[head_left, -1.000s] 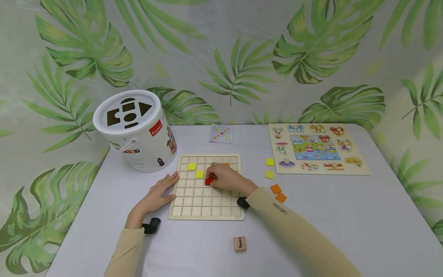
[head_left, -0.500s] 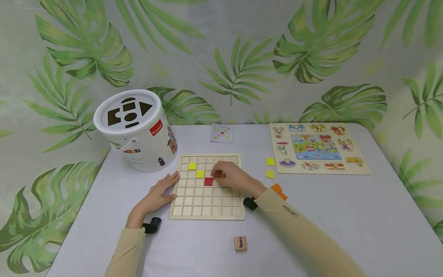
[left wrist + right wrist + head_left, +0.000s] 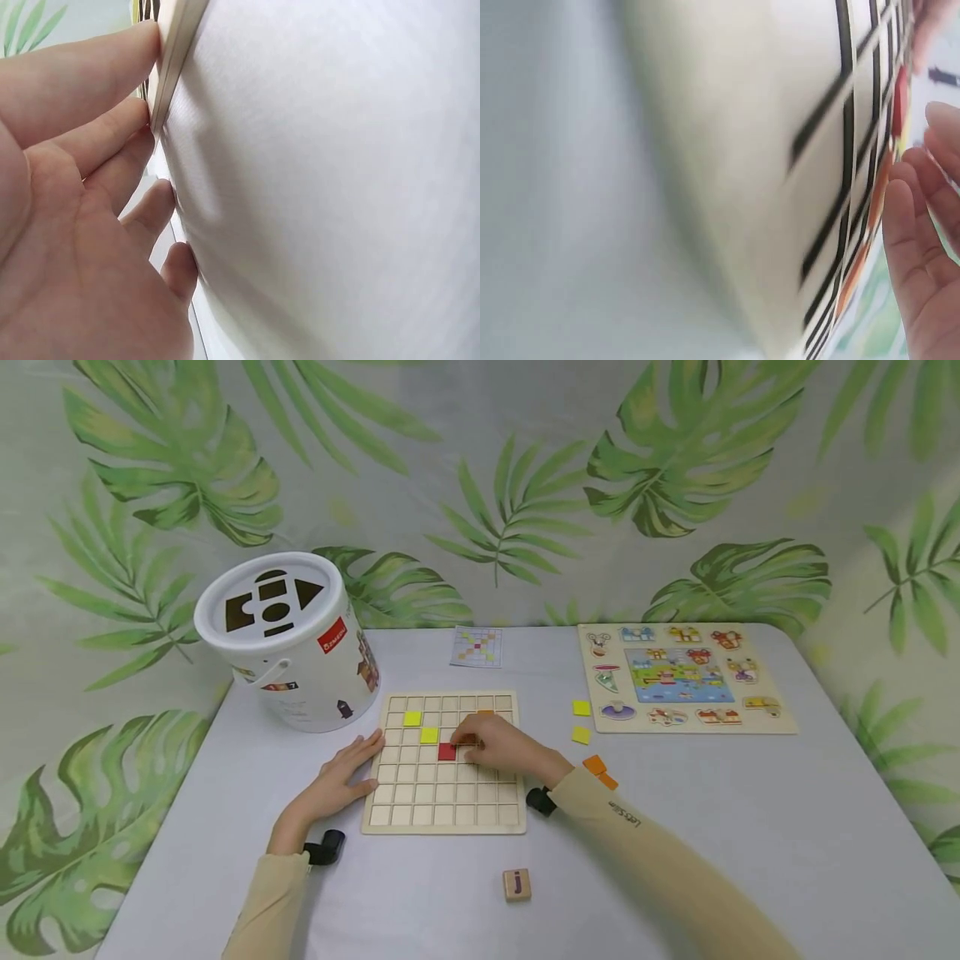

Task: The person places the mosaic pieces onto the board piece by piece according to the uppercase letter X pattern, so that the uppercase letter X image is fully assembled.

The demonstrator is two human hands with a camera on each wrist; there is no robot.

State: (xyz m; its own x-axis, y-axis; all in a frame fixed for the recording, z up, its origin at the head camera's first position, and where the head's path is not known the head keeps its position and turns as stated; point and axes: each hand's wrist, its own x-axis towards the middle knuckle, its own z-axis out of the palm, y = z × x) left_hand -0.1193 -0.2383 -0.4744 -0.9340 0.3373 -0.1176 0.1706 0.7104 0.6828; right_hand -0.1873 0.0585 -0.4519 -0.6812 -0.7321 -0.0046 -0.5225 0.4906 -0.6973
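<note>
A wooden grid board (image 3: 444, 817) lies on the table. My left hand (image 3: 341, 779) rests beside it, fingertips and thumb against its left edge, as the left wrist view also shows. My right hand (image 3: 495, 742) is low over the board with bent fingers, close to a red square tile (image 3: 446, 753); no tile shows between its fingers. Two yellow tiles (image 3: 412, 718) form a diagonal up-left from the red one. An orange tile (image 3: 486, 712) shows past the hand, and in the right wrist view orange tiles (image 3: 879, 187) lie in the grid near the fingertips.
Loose yellow tiles (image 3: 581, 735) and orange tiles (image 3: 595, 765) lie right of the board. A pattern card (image 3: 477, 647) sits behind it. A white bucket (image 3: 300, 685) stands back left, a picture puzzle (image 3: 611, 727) back right. A wooden letter block (image 3: 517, 885) lies in front.
The red tile, pinched by my right hand earlier, now lies in the grid. The right hand shifted right to an orange tile, and its fingers have loosened. The left hand stays put.
</note>
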